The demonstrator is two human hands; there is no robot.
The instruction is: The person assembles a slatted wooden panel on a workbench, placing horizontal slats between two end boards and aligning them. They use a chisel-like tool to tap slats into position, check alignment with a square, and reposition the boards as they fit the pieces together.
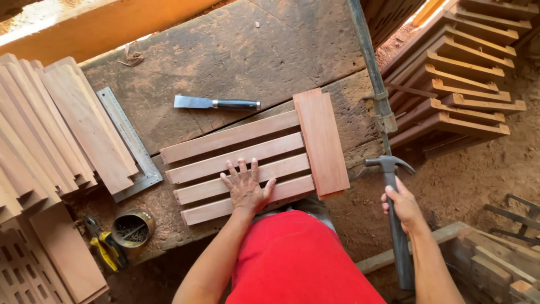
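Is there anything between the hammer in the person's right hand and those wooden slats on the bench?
Nothing visible. The hammer is held in the right hand just off the bench's right side, with open space between its head and the slats. The left hand lies flat on the lower slats.
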